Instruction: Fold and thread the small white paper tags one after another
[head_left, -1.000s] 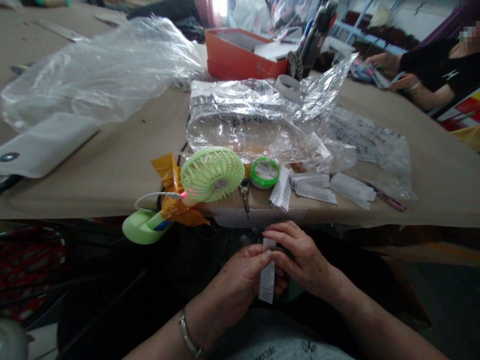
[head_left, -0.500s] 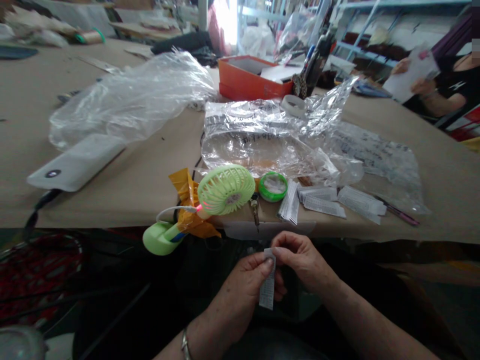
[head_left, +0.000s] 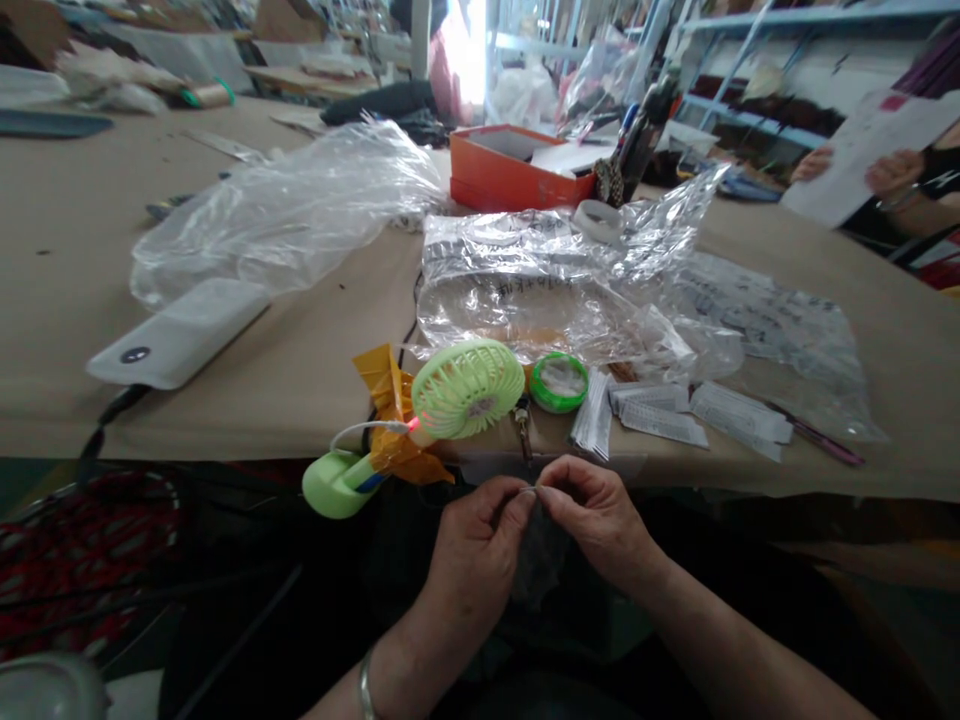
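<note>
My left hand (head_left: 480,545) and my right hand (head_left: 600,515) meet just below the table's front edge. Both are closed in a pinch, thumbs against fingertips. Between them runs the thin pale edge of a printed label (head_left: 529,490), seen nearly edge-on, the rest of it hidden by the fingers. Beyond the hands, on the table edge, lie a bundle of printed labels (head_left: 592,415) and several flatter stacks. A round green tub (head_left: 559,383) with whitish contents sits left of them, beside a small metal tool or key (head_left: 523,430) that I cannot make out well.
A light green fan (head_left: 469,390) is fixed at the edge with orange-brown tape (head_left: 409,440). A white power bank (head_left: 180,335), clear plastic bags (head_left: 525,290), a tape roll (head_left: 598,220), a pink pen (head_left: 829,440) and an orange box (head_left: 517,185) lie around. Another person's hands (head_left: 892,172) hold paper.
The label hung face-on from my left hand; now only a thin edge shows between both pinches. My left hand has turned and risen slightly. At right, the other person's paper has moved.
</note>
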